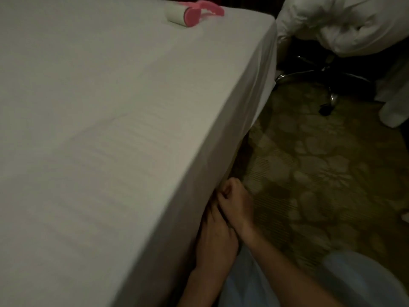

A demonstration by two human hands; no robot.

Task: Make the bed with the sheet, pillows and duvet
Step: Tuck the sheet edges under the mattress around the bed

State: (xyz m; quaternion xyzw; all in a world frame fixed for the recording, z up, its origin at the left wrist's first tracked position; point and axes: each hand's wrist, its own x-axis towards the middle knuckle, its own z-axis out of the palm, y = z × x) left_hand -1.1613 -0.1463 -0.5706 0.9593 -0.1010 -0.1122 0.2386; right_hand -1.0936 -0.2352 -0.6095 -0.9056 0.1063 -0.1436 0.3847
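- Dim room, picture is soft. White sheet (99, 129) lies flat over the bed (221, 138), its right side hanging down the mattress edge as far as the far corner.
- Both hands low at the near right side of the bed, right against the hanging sheet edge.
- Left hand (215, 242): back of hand up, fingers pointing toward the sheet's lower edge, tips hidden in shadow under the overhang. Grip state: cannot tell.
- Right hand (235, 202): just beyond the left one and touching it, fingers curled in at the sheet's hanging edge. Looks like a pinch on the fabric; the actual contact is too dark to be sure.
- Lint roller (188, 13), white roll with pink handle, lies on the sheet near the far right corner of the bed.
- White bundle of bedding (345, 25) sits on an office chair (327, 85) past the bed corner, well apart from the hands. Duvet or pillows: cannot tell.
- Patterned carpet (309, 173) to the right of the bed.
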